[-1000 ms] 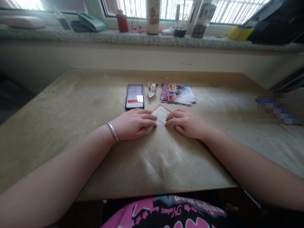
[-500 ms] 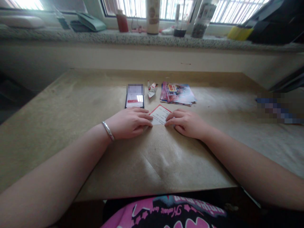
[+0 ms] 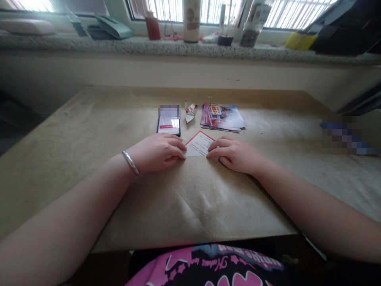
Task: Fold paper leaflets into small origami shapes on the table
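Observation:
A piece of folded paper [image 3: 197, 146] lies flat on the table, white with printed lines and a red edge. It forms a triangle, its point away from me and its long straight edge towards me. My left hand [image 3: 162, 151], with a silver bangle on the wrist, has its fingertips at the left corner of the paper. At the right corner my right hand [image 3: 232, 153] is closed, thumb and fingertips pressing the near edge. Fingers cover both corners.
Just beyond my left hand lies a smartphone [image 3: 168, 124]. A small folded paper figure [image 3: 191, 113] sits between it and a stack of colourful printed sheets [image 3: 222, 117]. Bottles and other items line the stone windowsill [image 3: 125, 46] behind the table [image 3: 190, 198].
My left hand has slid a little to the left along the paper, uncovering more of its left side. My right hand and the paper have stayed in place.

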